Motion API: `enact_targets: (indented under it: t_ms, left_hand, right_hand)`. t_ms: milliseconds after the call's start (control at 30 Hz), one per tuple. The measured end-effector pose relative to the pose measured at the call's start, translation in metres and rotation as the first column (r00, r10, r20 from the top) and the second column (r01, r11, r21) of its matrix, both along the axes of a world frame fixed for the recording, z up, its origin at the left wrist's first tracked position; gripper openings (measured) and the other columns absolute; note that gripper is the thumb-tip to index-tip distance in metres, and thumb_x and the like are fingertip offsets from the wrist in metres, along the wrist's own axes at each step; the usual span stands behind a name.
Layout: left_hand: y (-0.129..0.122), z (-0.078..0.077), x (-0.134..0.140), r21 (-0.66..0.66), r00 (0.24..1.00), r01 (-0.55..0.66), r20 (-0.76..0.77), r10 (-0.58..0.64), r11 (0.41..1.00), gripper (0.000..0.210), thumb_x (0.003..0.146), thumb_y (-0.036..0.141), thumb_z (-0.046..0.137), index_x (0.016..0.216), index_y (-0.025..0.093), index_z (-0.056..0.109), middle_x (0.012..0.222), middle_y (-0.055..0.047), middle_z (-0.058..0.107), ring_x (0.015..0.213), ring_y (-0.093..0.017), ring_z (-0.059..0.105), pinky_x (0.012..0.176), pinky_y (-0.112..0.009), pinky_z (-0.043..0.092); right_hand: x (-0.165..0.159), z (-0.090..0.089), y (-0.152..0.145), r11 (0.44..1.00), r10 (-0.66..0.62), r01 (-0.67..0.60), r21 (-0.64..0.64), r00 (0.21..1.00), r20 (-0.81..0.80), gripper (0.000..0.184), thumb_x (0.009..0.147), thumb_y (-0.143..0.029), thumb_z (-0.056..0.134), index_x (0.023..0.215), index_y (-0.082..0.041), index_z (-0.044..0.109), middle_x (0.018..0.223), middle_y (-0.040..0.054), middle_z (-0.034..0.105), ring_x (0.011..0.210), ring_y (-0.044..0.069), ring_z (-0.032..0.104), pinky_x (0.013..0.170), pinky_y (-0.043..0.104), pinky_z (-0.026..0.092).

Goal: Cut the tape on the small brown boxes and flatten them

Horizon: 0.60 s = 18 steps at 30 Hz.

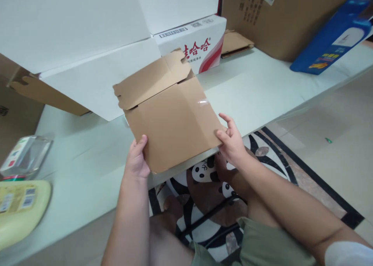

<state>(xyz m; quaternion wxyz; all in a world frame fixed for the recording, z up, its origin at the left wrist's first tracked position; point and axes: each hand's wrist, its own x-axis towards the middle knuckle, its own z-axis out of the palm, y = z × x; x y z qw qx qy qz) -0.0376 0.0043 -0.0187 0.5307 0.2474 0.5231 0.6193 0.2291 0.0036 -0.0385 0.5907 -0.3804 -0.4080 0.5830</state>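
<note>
A flattened brown cardboard box [175, 122] is held up over the front edge of the table, its slotted flap [154, 79] pointing away from me. My left hand [138, 157] grips its lower left edge, thumb on top. At the lower right corner, my right hand [231, 141] pinches the cardboard between thumb and fingers, with the index finger stretched out past the edge. The fingers under the cardboard are hidden. A strip of clear tape shines near the right side of the cardboard.
Behind stands a white carton [192, 44] with red lettering beside large white panels [99, 72]. A blue bottle [332, 37] leans by a big brown carton [262, 17] at right. On the left lie a clear bottle [27, 157] and a pale yellow bottle [21, 211]. The table [84, 172] ends near my legs.
</note>
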Motion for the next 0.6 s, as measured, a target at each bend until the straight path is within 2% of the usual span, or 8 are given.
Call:
enact_targets:
  t_ms: [100,167,233,300,433,500,600]
  left_hand:
    - [-0.003,-0.006,0.011,0.041,0.998,0.011,0.055,-0.013,0.999,0.048,0.064,0.041,0.09,0.103,0.023,0.068,0.109,-0.006,0.077,0.107,-0.027,0.072,0.087,-0.036,0.062]
    - [-0.006,-0.007,0.02,0.017,0.994,0.052,0.097,-0.054,0.998,0.048,0.064,0.039,0.09,0.103,0.023,0.067,0.112,-0.005,0.077,0.104,-0.026,0.073,0.086,-0.037,0.062]
    - [-0.008,-0.005,0.029,-0.025,0.99,0.077,0.121,-0.074,0.997,0.048,0.063,0.036,0.089,0.104,0.022,0.067,0.109,-0.005,0.077,0.094,-0.024,0.075,0.083,-0.038,0.062]
    - [-0.008,-0.001,0.034,-0.028,0.986,0.097,0.14,-0.092,0.995,0.044,0.065,0.034,0.087,0.102,0.022,0.066,0.103,-0.004,0.077,0.086,-0.023,0.075,0.08,-0.037,0.062]
    - [-0.006,0.009,0.036,0.022,0.936,0.2,0.293,-0.197,0.98,0.03,0.077,0.038,0.073,0.102,0.023,0.066,0.092,-0.002,0.076,0.077,-0.018,0.074,0.072,-0.031,0.06]
    - [-0.005,0.013,0.035,0.021,0.907,0.227,0.361,-0.219,0.974,0.027,0.078,0.037,0.069,0.1,0.022,0.067,0.088,-0.002,0.076,0.075,-0.017,0.074,0.071,-0.03,0.059]
    - [-0.005,0.015,0.035,0.0,0.899,0.221,0.387,-0.204,0.975,0.022,0.076,0.034,0.067,0.091,0.019,0.068,0.078,-0.001,0.074,0.07,-0.016,0.073,0.07,-0.028,0.058]
  right_hand:
    - [-0.008,-0.001,-0.005,0.995,0.103,-0.103,0.009,0.99,-0.091,0.062,0.065,-0.059,0.085,0.111,-0.029,0.055,0.091,-0.0014,0.07,0.074,0.016,0.069,0.063,0.027,0.055]
    - [-0.015,-0.004,-0.008,0.985,0.165,-0.166,-0.042,0.986,-0.023,0.048,0.07,-0.056,0.083,0.095,-0.025,0.058,0.07,-0.0041,0.066,0.055,0.011,0.062,0.05,0.022,0.048]
    - [-0.022,-0.005,-0.011,0.982,0.153,-0.149,-0.118,0.988,0.023,0.041,0.074,-0.054,0.079,0.084,-0.023,0.055,0.052,-0.0082,0.056,0.04,0.008,0.05,0.04,0.02,0.038]
    - [-0.027,0.0,-0.013,0.98,0.069,-0.068,-0.188,0.998,-0.002,0.041,0.072,-0.051,0.079,0.077,-0.023,0.05,0.044,-0.0107,0.05,0.034,0.007,0.044,0.035,0.018,0.032]
    - [-0.014,0.021,-0.013,0.938,-0.219,0.193,-0.287,0.974,-0.062,0.044,0.058,-0.04,0.083,0.074,-0.023,0.046,0.045,-0.0122,0.05,0.033,0.006,0.046,0.032,0.015,0.029]
    - [0.012,0.03,-0.013,0.898,-0.355,0.335,-0.284,0.935,-0.021,0.043,0.053,-0.033,0.082,0.073,-0.023,0.045,0.048,-0.012,0.053,0.034,0.006,0.048,0.032,0.014,0.032]
    - [0.072,0.04,-0.01,0.814,-0.544,0.557,-0.166,0.831,0.119,0.036,0.052,-0.025,0.077,0.069,-0.023,0.045,0.048,-0.0116,0.054,0.035,0.007,0.049,0.034,0.016,0.037]
